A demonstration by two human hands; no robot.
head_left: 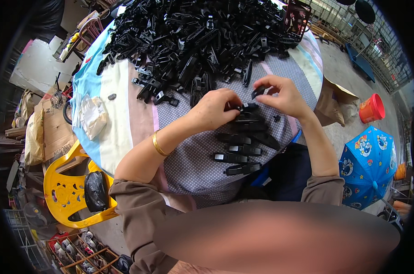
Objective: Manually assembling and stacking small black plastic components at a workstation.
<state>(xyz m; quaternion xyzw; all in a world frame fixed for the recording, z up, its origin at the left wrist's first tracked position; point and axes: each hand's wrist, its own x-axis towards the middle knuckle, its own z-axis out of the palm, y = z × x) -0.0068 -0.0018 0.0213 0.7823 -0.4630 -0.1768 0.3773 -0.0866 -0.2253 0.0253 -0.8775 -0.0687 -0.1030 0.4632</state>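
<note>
My left hand [214, 109], with a gold bangle at the wrist, bends its fingers and thumb closed at the end of a black plastic piece [249, 108] on the cloth. To its right my right hand [282, 97] is raised, pinching a small black plastic part [258, 92] between thumb and fingers. Below both hands several long black clip-like pieces [243, 150] lie side by side in a rough column toward me. A tiny black bit [277, 118] rests just under my right hand. Beyond my hands rises a large heap of similar black plastic pieces [188, 41].
The round table wears a striped and dotted cloth [113, 146]. A clear plastic bag [92, 116] lies at its left. On the floor are a yellow chair [63, 182] with a black bag, a blue umbrella [370, 166], a red bucket [372, 108] and a shoe rack [86, 251].
</note>
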